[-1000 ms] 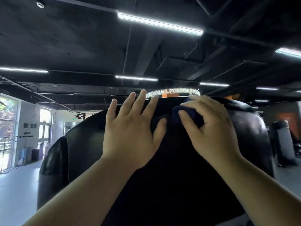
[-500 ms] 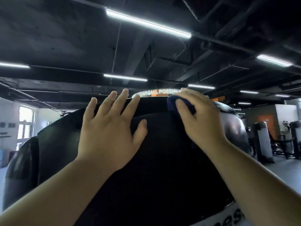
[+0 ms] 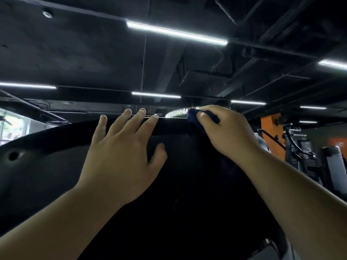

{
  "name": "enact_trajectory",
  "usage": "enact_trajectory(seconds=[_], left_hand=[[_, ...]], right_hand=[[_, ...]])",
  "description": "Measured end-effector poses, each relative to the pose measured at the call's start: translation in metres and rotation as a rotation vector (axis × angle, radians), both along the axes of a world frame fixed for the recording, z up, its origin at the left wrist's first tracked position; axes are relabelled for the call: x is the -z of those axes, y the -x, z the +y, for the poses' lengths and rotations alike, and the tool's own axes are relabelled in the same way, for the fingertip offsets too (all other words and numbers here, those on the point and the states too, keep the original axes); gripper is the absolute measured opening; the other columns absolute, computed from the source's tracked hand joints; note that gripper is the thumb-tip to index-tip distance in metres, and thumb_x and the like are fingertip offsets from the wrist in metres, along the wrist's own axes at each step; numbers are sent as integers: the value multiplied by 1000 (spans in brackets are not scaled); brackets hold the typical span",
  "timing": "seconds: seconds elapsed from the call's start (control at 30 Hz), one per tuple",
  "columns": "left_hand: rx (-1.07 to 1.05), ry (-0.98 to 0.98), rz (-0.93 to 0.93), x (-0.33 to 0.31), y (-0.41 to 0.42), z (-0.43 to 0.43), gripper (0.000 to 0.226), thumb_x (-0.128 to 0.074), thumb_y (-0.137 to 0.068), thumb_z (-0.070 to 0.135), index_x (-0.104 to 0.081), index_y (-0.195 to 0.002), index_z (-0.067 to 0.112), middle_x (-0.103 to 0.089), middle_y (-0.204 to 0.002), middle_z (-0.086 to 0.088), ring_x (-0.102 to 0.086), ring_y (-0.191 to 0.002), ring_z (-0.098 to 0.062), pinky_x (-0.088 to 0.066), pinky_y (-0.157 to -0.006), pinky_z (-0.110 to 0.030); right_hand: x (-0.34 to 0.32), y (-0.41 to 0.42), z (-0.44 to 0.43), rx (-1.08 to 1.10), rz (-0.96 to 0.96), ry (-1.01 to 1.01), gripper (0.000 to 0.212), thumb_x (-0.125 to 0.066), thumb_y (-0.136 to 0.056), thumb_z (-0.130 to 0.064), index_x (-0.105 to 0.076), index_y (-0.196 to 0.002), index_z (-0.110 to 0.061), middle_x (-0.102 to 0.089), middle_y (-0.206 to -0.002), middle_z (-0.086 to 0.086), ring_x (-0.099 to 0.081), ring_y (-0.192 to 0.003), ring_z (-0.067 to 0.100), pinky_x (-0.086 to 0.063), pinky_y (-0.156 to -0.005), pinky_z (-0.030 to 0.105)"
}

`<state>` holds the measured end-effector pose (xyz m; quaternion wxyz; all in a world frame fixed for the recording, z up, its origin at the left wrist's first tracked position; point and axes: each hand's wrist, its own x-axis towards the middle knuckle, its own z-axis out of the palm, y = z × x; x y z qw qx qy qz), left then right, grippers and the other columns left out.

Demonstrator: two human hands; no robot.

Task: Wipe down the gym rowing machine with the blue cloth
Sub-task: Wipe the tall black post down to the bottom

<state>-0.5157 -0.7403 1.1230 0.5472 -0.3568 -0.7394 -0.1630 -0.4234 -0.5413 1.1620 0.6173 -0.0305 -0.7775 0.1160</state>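
right hand (image 3: 231, 132), fingers clamped on the dark blue cloth (image 3: 193, 117), has reached the black rower housing rim (image 3: 172, 125); left hand (image 3: 122, 152) braces, fingers apart.

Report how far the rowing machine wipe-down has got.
Done: nothing shows as wiped; the dark cover gives no clue. In hand: the right hand presses the blue cloth on the cover's top edge, the left hand flat beside it. Left: likely the wide face below and the unseen rest of the machine.
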Motion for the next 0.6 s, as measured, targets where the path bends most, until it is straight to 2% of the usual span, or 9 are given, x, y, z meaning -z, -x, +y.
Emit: enact_trajectory(seconds=[0.07, 0.1, 0.2, 0.27, 0.33, 0.4, 0.47, 0.53, 0.6], left_hand=[[-24, -23, 3, -4, -9, 22, 69, -26, -86, 57, -45, -144, 25, -45, -150, 1, -34, -144, -22, -15, -116, -53], [-36, -42, 2, -6, -15, 33, 69, -26, -86, 57, -46, -144, 25, -46, -150, 1, -34, -143, -22, -15, -116, -54], [-73, -57, -2, -8, -30, 65, 71, -22, -85, 57, -44, -145, 26, -44, -151, 1, -31, -145, -21, -11, -118, -53], [-96, -56, 17, -7, -38, 85, 69, -22, -86, 55, -45, -144, 26, -44, -151, 1, -31, -145, -20, -10, -118, -52], [-119, -78, 27, -9, -42, 102, 66, -25, -88, 54, -49, -141, 26, -47, -149, 1, -34, -144, -20, -12, -118, -52], [-137, -111, 41, -9, -43, 110, 62, -28, -89, 52, -54, -138, 24, -51, -145, 1, -39, -141, -21, -17, -116, -54], [-162, -132, 69, -7, -42, 114, 59, -30, -90, 50, -56, -136, 23, -53, -144, 1, -42, -139, -21, -22, -116, -53], [-186, -131, 85, -6, -42, 114, 59, -30, -90, 50, -55, -137, 23, -53, -144, 1, -42, -139, -21, -23, -115, -53], [-205, -115, 84, -6, -42, 115, 60, -29, -91, 50, -53, -139, 22, -51, -146, 1, -41, -140, -22, -23, -115, -53]], right_hand=[[8, 1, 16, -24, 56, -63, 24, -51, -97, -40, -68, -114, -38, -62, -103, -28, -55, -99, -5, -41, -85, 9], [21, 0, 20, -45, 110, -117, 26, -51, -97, -39, -67, -118, -36, -60, -110, -27, -53, -105, -6, -39, -90, 8], [58, -1, 43, -52, 154, -269, 37, -46, -97, -43, -62, -128, -31, -57, -134, -15, -48, -128, 3, -40, -109, 32], [53, -5, 63, -46, 134, -346, 39, -45, -97, -46, -62, -129, -31, -58, -136, -14, -48, -129, 3, -36, -112, 36], [26, -8, 77, -78, 117, -237, 34, -46, -97, -46, -64, -124, -35, -62, -120, -24, -55, -113, -4, -37, -103, 20], [3, -4, 92, -92, 74, -96, 27, -48, -98, -44, -66, -117, -39, -59, -92, -31, -54, -86, -12, -33, -75, 1], [5, -2, 102, -106, 110, -90, 26, -49, -97, -42, -68, -114, -37, -59, -90, -26, -50, -81, -14, -32, -70, -3], [31, -3, 103, -148, 195, -140, 31, -47, -97, -42, -67, -118, -31, -64, -110, -20, -51, -98, -14, -34, -86, 0], [59, -3, 103, -141, 233, -191, 37, -45, -96, -43, -65, -124, -29, -61, -128, -16, -50, -120, -2, -38, -104, 20]])
